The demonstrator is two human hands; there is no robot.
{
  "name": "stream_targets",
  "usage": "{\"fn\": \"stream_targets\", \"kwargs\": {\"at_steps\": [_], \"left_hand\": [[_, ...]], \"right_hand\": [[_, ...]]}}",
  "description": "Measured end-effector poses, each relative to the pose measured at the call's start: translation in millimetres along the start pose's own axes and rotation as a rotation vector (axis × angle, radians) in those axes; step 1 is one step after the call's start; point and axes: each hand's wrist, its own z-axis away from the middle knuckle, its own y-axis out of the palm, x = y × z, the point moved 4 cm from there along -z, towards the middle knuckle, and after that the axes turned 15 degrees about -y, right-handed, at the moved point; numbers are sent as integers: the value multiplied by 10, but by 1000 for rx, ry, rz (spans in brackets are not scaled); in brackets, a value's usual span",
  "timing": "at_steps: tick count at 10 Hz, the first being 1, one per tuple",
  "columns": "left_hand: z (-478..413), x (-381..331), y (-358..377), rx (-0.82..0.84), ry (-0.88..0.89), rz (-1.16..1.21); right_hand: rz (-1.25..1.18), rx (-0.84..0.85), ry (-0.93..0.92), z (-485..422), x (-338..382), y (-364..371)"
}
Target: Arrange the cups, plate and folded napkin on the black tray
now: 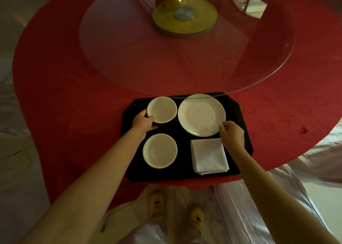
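Red cloth covers the round table (64,80), with a glass turntable (129,62) filling the upper middle of the frame, its near edge overhanging the far rim of the black tray (238,117) at lower centre. On the tray, the far cup (163,109) sits upper left, the near cup (160,150) lower left, the white plate (200,114) upper right and the folded napkin (210,155) lower right. The left hand (143,122) grips the far cup's near-left rim. The right hand (232,133), fingers curled, pinches or touches the plate's lower-right edge; which, I cannot tell. The risk, as I judge it, is pushing the plate further back, where it could knock the glass edge, or sliding the far cup against the plate.
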Motion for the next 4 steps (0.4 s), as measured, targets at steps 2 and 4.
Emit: {"fn": "stream_targets", "kwargs": {"at_steps": [2,4], "left_hand": [[25,25,-33,14,-2,-51],[60,-19,-149,-148,34,-329]], "right_hand": [[56,46,-111,21,106,55],[171,192,-265,11,340,131]]}}
